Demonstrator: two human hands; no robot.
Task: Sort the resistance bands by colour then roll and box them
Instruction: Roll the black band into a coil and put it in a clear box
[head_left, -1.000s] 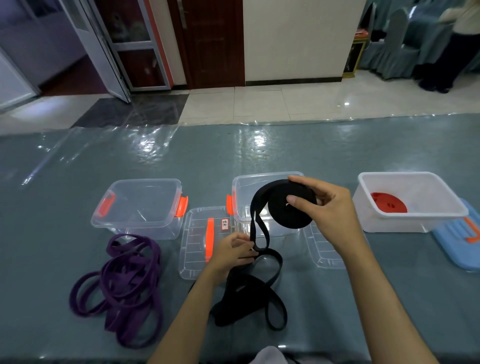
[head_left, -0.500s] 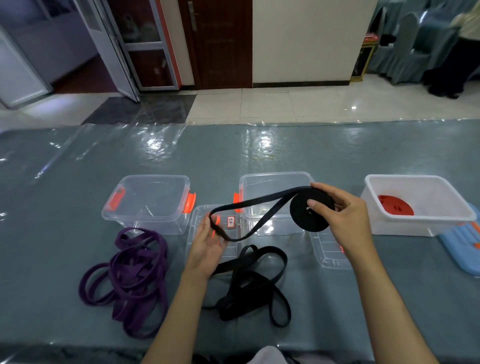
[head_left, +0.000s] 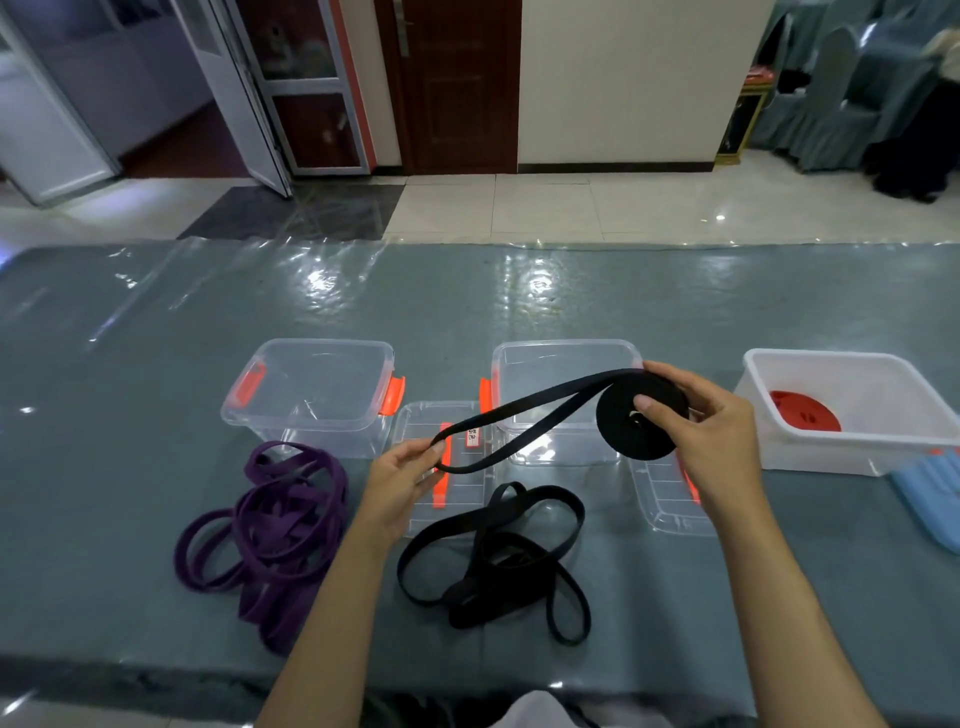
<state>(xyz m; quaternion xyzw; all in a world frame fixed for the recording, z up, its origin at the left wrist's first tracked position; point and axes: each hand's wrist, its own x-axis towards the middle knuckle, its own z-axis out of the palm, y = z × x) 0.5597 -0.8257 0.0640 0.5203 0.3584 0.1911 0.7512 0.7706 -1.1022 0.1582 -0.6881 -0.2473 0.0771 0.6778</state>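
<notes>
Right hand (head_left: 719, 441) grips the rolled black band (head_left: 640, 418); left hand (head_left: 400, 480), at its eight o'clock, pinches the loose tail over the tabletop (head_left: 130, 415).

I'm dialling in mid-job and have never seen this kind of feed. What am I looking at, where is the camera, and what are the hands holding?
There is no machine: a person works with bare hands, and the one camera sits on their head, looking forward and down. The right hand grips a half-rolled black band; the left hand pinches that band's loose end, stretched between them. On the grey-blue table lie a purple band pile and loose black bands. Behind them stand two clear boxes with orange clips, their lids flat nearby, and a white box holding a red roll.
</notes>
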